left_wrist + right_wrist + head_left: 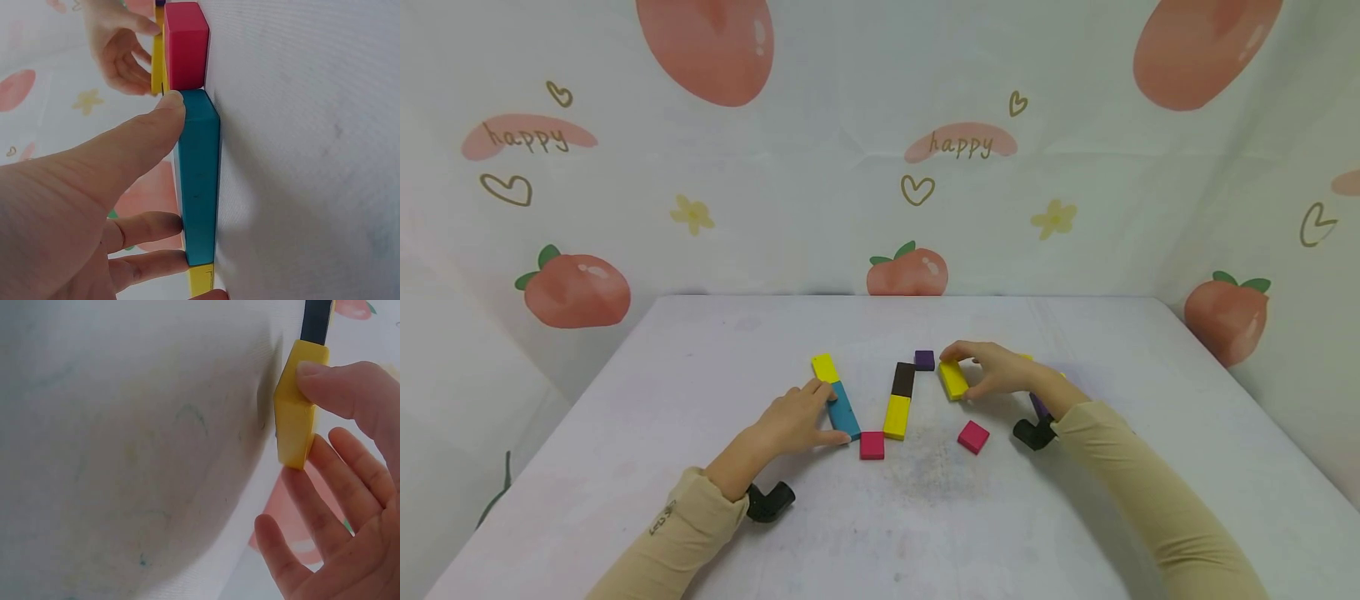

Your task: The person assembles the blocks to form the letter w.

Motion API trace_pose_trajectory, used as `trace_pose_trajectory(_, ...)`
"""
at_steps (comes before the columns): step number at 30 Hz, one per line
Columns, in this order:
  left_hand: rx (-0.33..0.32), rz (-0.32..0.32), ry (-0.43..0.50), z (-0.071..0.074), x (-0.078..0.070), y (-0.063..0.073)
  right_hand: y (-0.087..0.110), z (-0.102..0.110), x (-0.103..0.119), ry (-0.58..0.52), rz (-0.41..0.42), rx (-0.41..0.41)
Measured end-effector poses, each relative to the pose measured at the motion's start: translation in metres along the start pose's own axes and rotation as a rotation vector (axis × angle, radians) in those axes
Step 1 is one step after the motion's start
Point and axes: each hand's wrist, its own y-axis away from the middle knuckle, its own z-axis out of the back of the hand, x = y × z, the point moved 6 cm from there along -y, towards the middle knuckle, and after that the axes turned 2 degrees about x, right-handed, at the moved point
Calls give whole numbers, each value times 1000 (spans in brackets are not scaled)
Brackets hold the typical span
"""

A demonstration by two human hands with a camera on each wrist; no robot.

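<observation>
My left hand (787, 421) holds a blue rectangular block (843, 414), its thumb at the near end and its fingers toward the far end. A yellow block (825, 367) continues the line beyond the blue one. A red square block (872, 446) touches the blue block's near end. Farther right, my right hand (996, 367) pinches another yellow block (296, 434) between thumb and fingers. This block looks slightly raised, with a shadow beside it. Between the hands, a dark brown block (903, 379) and a yellow block (897, 417) lie end to end.
A purple square block (924, 360) adjoins the brown block's far corner. Another red block (973, 437) lies alone, nearer me. Yellow and purple blocks (1040, 407) are partly hidden behind the right wrist. A patterned cloth (820, 167) hangs behind the white table (880, 533).
</observation>
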Motion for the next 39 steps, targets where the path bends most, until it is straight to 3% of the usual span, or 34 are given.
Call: trace_pose_trajectory(39,-3,-3,3,1,-1,2,-2,-4,-9,-32,-54,38)
